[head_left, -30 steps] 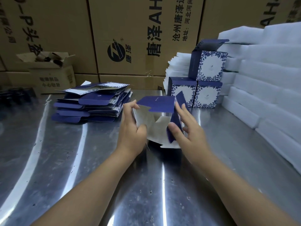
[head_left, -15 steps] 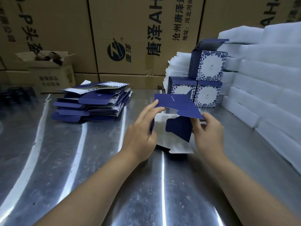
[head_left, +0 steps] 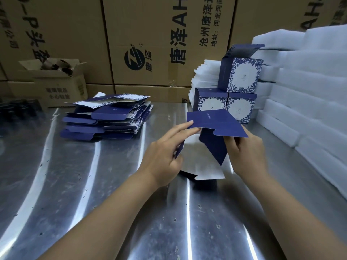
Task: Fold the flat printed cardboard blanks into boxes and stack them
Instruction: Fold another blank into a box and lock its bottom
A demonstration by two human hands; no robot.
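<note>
A half-formed dark blue box (head_left: 214,128) with a white inside stands on the steel table (head_left: 93,184) between my hands. My left hand (head_left: 165,156) holds its left wall, with straight fingers lying along the edge of the blue top flap. My right hand (head_left: 246,156) grips its right side, fingers curled under the flap. A blue inner flap hangs down inside the box. A pile of flat blue printed blanks (head_left: 107,117) lies at the back left. Three folded boxes (head_left: 227,104) are stacked at the back right, the top one (head_left: 242,74) with its lid open.
Large brown cartons (head_left: 150,44) wall off the back. A small open carton (head_left: 56,81) sits at the back left. White foam slabs (head_left: 309,102) are piled along the right side, with more white sheets (head_left: 204,77) behind the folded boxes.
The top flap has swung from upright toward me and now lies nearly flat over the box opening. My left fingers have stretched out along its edge; my right hand has slid under it.
</note>
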